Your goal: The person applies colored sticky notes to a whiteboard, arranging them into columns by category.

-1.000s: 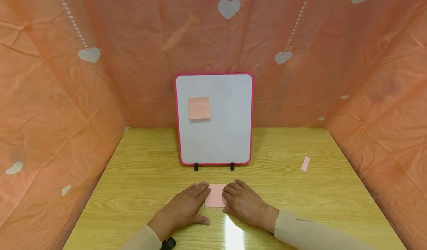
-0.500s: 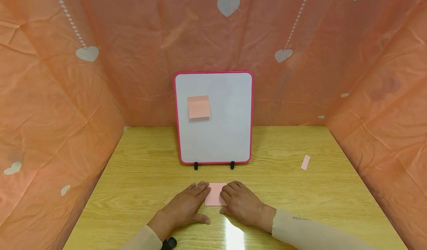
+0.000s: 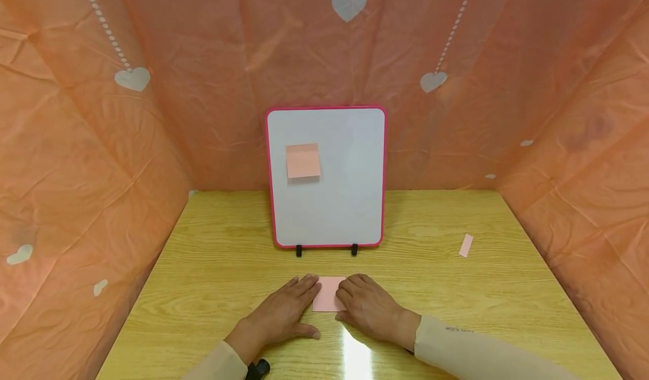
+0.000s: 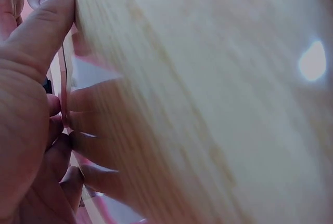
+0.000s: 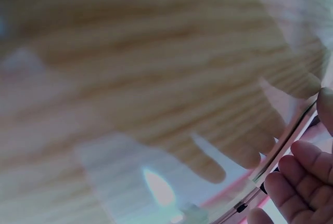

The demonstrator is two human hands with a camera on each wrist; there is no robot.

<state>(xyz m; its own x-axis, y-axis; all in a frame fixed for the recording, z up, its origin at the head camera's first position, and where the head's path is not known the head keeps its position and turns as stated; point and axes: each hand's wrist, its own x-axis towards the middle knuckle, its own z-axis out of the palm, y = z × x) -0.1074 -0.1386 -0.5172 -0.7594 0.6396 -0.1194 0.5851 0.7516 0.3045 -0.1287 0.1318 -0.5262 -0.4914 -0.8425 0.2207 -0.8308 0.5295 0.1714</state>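
A pink sticky note pad (image 3: 327, 295) lies flat on the table in front of the whiteboard. My left hand (image 3: 280, 315) rests at its left side, fingers fairly straight on the edge and thumb spread toward me. At the pad's right side my right hand (image 3: 372, 309) touches the edge with bent fingertips; the back of the hand hides that edge. In the right wrist view, the right fingers (image 5: 304, 180) lie loosely bent, apart from the thumb. The left thumb (image 4: 44, 26) stands away from the other fingers in the left wrist view. A pink sticky note (image 3: 303, 161) hangs on the whiteboard (image 3: 339, 211), upper left.
The whiteboard has a pink frame and stands upright on black feet (image 3: 354, 249) at the back of the wooden table (image 3: 203, 256). A small pink paper strip (image 3: 466, 245) lies to the right. Orange cloth (image 3: 228, 87) with white hearts encloses the table.
My right fingers have bent more and shifted slightly left over the pad's right edge. The left hand stays in place. The head view has tilted slightly.
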